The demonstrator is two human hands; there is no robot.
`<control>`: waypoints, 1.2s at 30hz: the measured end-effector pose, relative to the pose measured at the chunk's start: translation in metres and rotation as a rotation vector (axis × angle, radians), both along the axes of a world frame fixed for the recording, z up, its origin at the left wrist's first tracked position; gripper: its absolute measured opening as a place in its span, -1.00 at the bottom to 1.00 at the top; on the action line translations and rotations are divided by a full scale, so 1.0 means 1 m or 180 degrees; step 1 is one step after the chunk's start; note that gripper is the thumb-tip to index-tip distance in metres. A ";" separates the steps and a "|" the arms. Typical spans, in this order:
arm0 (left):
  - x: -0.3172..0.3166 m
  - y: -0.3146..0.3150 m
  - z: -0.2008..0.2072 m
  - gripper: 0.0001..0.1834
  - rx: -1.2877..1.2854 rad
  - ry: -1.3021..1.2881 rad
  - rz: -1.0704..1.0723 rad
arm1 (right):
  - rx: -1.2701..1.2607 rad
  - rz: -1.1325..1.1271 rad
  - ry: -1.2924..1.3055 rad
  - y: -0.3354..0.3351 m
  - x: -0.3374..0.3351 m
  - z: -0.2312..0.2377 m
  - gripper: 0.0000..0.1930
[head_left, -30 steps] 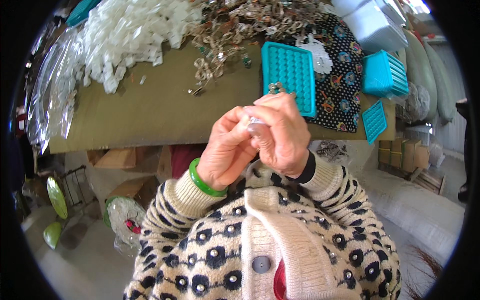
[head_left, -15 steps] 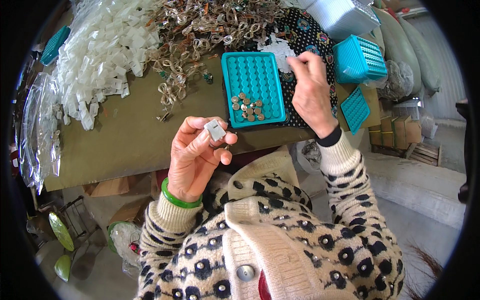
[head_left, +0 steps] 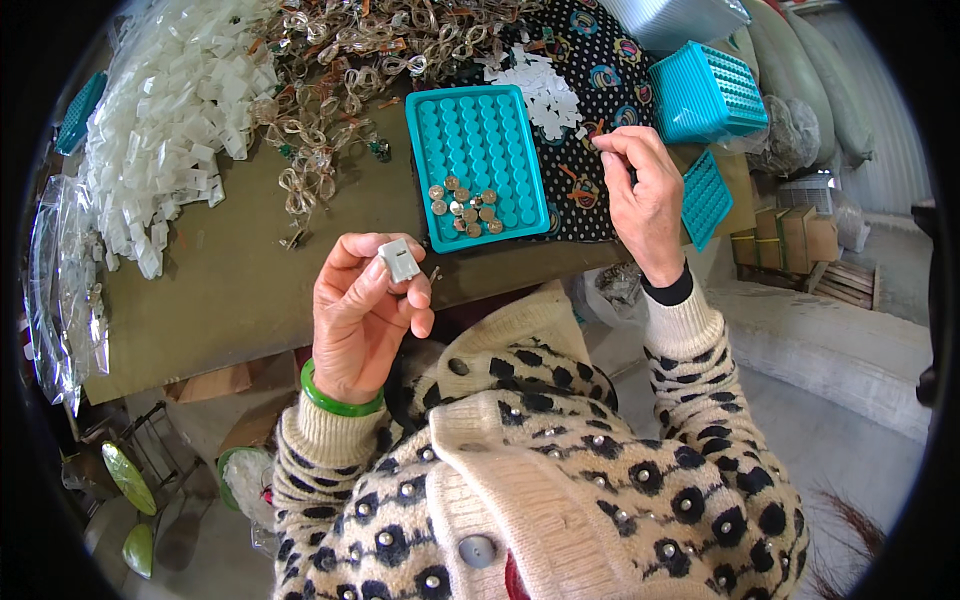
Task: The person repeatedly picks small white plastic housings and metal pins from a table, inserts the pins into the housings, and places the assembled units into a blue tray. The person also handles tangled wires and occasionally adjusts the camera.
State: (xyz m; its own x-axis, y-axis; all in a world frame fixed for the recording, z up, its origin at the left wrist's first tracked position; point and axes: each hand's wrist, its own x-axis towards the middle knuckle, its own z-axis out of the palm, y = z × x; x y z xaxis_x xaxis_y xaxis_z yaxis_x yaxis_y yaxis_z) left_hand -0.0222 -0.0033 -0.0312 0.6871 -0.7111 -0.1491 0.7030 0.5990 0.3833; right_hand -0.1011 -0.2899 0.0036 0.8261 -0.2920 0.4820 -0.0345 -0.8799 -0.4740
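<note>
My left hand (head_left: 350, 315) is closed, its thumb and fingers pinching a small white plastic casing (head_left: 400, 261) with a dark slot in its top face. A tiny metallic bit (head_left: 435, 274) shows beside those fingers. Over the dotted cloth, my right hand (head_left: 648, 200) has its thumb and index finger drawn together; whatever they hold, if anything, is too small to make out. Between the hands lies a teal tray (head_left: 416, 150) with rows of round pockets. Several coin-shaped metal cells (head_left: 462, 194) are heaped loosely at its near end. Small flat white pieces (head_left: 540, 95) lie beyond the right fingertips.
A big heap of translucent white casings (head_left: 165, 110) covers the far left. Bundled wires (head_left: 350, 75) are piled at the back. Stacked teal trays (head_left: 705, 95) and a single tray (head_left: 708, 200) sit right. Clear plastic bags (head_left: 65, 290) hang over the left table edge.
My right hand has drawn back from the white pieces, toward me and slightly right. The left hand still holds the casing. The whole view has shifted a little.
</note>
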 end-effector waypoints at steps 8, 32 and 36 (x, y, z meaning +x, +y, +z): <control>-0.001 -0.001 0.002 -0.83 -0.0006 -0.0032 0.0012 | -0.1097 -0.0360 0.0159 -0.004 0.019 -0.020 -0.86; -0.013 0.005 0.016 -0.79 0.0024 0.0247 -0.0191 | 0.1833 0.1419 0.0083 0.124 0.013 0.030 -0.89; -0.011 0.005 0.014 -0.79 0.0027 0.0338 -0.0232 | 0.1043 0.1536 0.0080 0.120 0.015 0.036 -0.89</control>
